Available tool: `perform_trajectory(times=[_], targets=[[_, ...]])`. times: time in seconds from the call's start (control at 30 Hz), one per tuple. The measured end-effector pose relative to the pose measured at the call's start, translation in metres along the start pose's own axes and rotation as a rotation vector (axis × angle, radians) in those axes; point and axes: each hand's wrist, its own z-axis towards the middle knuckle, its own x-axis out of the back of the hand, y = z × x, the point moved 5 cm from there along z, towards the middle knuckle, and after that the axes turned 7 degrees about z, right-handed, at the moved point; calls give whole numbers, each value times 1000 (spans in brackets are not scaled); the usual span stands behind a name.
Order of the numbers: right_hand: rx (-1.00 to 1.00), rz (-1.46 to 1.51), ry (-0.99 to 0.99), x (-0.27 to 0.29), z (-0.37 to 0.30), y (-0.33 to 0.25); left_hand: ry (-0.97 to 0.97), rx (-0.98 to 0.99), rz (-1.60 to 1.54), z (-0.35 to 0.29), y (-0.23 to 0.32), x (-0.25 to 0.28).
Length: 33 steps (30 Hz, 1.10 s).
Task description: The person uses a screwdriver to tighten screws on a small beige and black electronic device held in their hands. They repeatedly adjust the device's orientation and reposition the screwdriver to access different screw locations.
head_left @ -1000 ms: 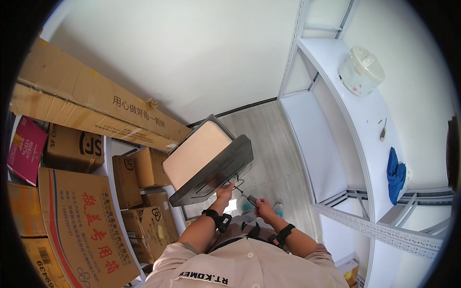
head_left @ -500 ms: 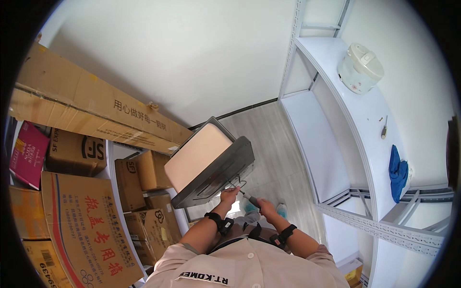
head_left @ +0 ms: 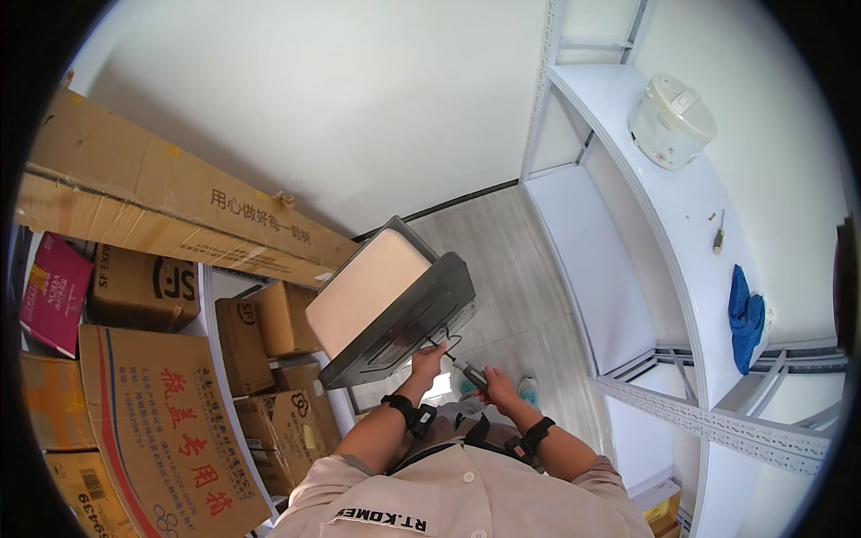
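A dark grey boxy appliance (head_left: 408, 316) with a peach-coloured top panel (head_left: 369, 291) stands tilted ahead of me, left of centre. A black cable (head_left: 455, 339) loops out of its side facing me. My left hand (head_left: 428, 360) is at that side, its fingers pinched on the cable by the appliance. In my right hand (head_left: 500, 389) is a grey-handled tool (head_left: 471, 374), its thin end pointing up and left toward the cable and my left fingertips. The tool's exact kind is too small to tell.
Cardboard boxes (head_left: 170, 421) fill the shelving on the left, with a long carton (head_left: 188, 202) across the top. On the curved white shelf (head_left: 628, 125) to the right are a rice cooker (head_left: 673, 123), a screwdriver (head_left: 718, 238) and a blue cloth (head_left: 743, 320). Grey flooring (head_left: 529, 269) lies between.
My right hand has shifted slightly right, with its fingers resettled along the tool's handle. The left hand and the appliance stay nearly where they were.
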Motion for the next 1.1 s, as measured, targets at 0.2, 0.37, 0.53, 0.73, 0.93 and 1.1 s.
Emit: perform_trajectory(times=[0.2, 0.37, 0.53, 0.73, 0.93, 1.1], targets=[[32, -97, 107, -7, -5, -5, -50, 14, -23, 11, -5, 8], [188, -91, 153, 3, 3, 9, 211, -144, 43, 9, -2, 5], [-102, 76, 35, -7, -14, 3, 168, -64, 145, 4, -1, 6], [-129, 28, 22, -6, -9, 7, -188, 29, -70, -12, -12, -12], [264, -261, 83, -9, -3, -3, 87, -238, 230, -1, -16, -4], [221, -130, 78, 2, -1, 6, -30, -43, 152, -20, -6, -15]])
